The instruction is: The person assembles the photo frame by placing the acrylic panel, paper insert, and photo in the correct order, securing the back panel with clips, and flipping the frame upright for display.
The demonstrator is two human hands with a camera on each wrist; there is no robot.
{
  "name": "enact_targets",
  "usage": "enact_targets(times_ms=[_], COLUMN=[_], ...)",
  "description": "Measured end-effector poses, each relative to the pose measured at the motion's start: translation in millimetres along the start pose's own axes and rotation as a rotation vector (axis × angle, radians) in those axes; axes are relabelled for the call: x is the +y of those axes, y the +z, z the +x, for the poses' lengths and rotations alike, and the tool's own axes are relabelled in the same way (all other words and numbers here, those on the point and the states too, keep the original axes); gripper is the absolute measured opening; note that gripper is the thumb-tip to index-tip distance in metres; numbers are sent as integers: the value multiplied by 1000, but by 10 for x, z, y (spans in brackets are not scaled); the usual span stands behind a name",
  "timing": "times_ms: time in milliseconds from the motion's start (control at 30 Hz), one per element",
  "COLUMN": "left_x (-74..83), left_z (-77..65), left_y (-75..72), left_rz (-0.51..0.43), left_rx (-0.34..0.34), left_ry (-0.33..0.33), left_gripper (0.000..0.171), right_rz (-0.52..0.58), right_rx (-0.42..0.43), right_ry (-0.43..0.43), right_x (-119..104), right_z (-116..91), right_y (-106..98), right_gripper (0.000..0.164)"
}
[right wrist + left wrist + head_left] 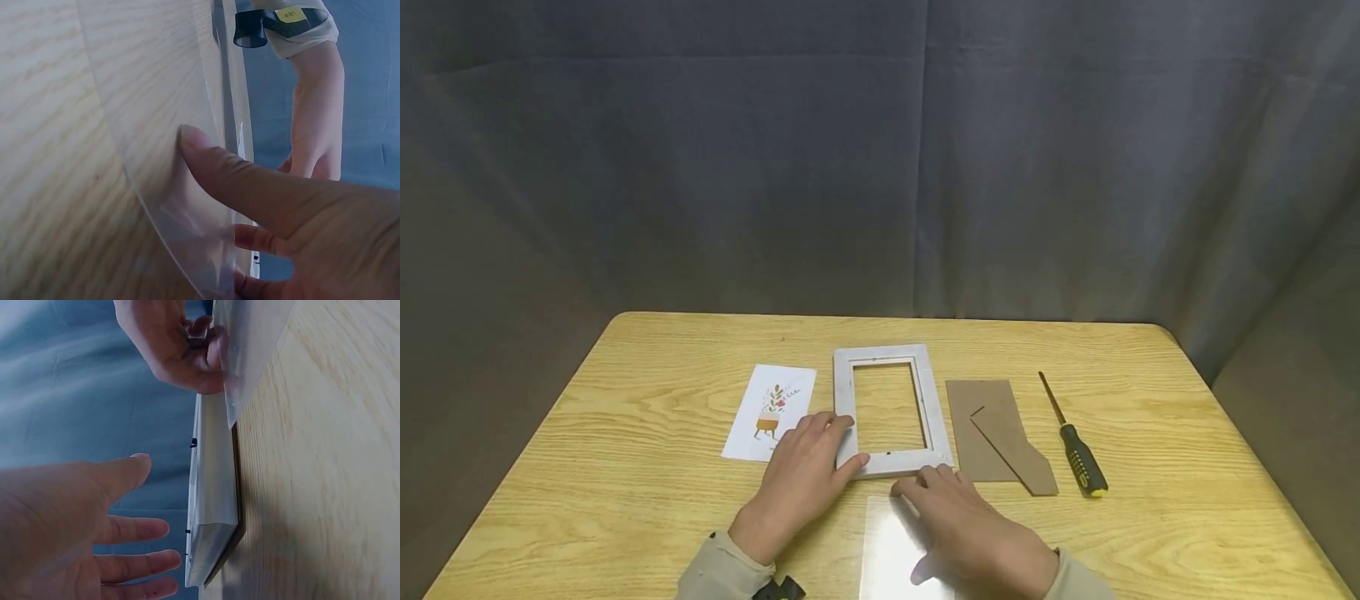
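Observation:
In the head view a white rectangular picture frame (844, 379) lies on the table with bare wood showing through its opening. My left hand (801, 479) is at its lower left corner, fingers fairly straight over the left side; the left wrist view shows this hand (81, 531) with fingers extended and spread. Below the frame, my right hand (966, 525) pinches a clear sheet (887, 554) that reflects the light. The thumb (215, 162) lies on one face of the sheet, with the other fingers behind it. Seen from the left wrist, the sheet (256, 350) is tilted up from the wood.
Left of the frame lies a white card (745, 425) printed with a potted plant. To the right is a brown backing board (973, 442) with an angled stand leg. Farther right rests a screwdriver (1081, 462) with a black and yellow handle. A dark curtain (775, 183) hangs behind the table.

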State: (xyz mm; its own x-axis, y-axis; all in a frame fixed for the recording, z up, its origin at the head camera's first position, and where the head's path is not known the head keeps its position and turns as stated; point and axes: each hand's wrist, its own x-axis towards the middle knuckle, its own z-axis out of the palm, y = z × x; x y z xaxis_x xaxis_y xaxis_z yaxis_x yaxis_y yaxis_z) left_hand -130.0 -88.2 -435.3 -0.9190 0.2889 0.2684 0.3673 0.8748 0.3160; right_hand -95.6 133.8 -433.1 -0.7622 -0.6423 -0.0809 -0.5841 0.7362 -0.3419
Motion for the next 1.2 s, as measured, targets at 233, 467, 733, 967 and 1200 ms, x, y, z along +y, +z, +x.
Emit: enact_targets(times_ms=[233, 467, 733, 967, 1200], left_x=[20, 42, 78, 84, 77], left_z=[-13, -24, -20, -19, -10], left_y=[-10, -27, -62, -53, -65], left_rz=[-5, -2, -18, -22, -12], left_rx=[-11, -14, -29, -21, -6], left_ry=[4, 20, 30, 45, 42], left_gripper=[55, 56, 56, 55, 54], right_rz=[157, 261, 377, 404, 439], right_rx=[-12, 75, 82, 70, 82], right_ry=[-26, -162, -181, -122, -88], right_x=[75, 158, 166, 173, 183], right_z=[-8, 14, 35, 37, 41], right_y=[-19, -63, -123, -180, -281], right_gripper=[68, 49, 38, 36, 36])
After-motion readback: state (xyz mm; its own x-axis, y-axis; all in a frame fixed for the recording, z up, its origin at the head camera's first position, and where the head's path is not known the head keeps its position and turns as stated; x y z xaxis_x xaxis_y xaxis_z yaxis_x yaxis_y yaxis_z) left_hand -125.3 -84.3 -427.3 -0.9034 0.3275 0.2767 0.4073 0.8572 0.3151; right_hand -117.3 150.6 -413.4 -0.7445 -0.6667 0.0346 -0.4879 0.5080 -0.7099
